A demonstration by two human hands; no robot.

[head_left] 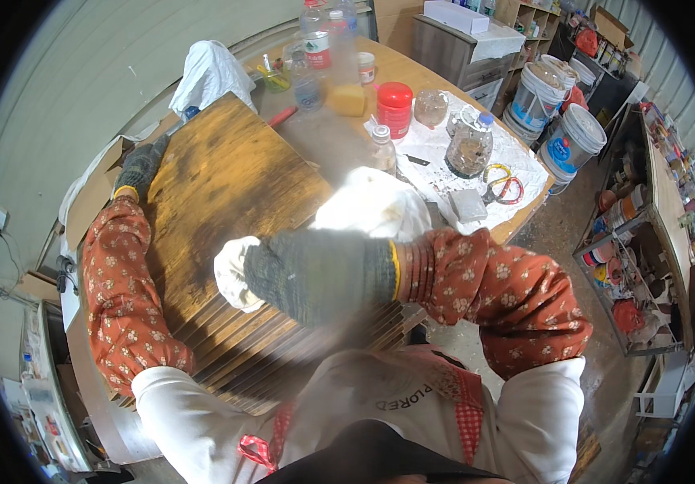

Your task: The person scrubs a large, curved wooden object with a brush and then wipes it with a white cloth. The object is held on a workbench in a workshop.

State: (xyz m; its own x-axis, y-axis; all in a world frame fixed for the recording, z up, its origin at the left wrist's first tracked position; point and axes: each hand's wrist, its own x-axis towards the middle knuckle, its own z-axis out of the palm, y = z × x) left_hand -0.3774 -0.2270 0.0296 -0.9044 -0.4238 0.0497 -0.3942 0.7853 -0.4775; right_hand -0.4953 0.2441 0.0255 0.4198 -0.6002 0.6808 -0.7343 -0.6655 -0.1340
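A wooden panel (pixel 226 173) with yellow-brown stain and dark patches lies tilted before me; its near part has parallel grooves. My left hand (pixel 142 168), in a dark grey knit glove, grips the panel's far left edge, its fingertips partly hidden. In a matching glove, my right hand (pixel 323 274) is closed around a bunched white cloth (pixel 239 273) over the panel's middle, near where the grooves start. Another white cloth (pixel 380 203) lies just beyond the right hand. A hazy smear blurs the middle of the view.
Beyond the panel, a wooden table (pixel 400 64) carries plastic bottles (pixel 307 85), a red-lidded jar (pixel 394 109), a jar of dark liquid (pixel 469 149), scissors (pixel 501 185) and a grey block (pixel 467 205). Buckets (pixel 573 141) stand at the right, beside a cluttered shelf (pixel 646 218).
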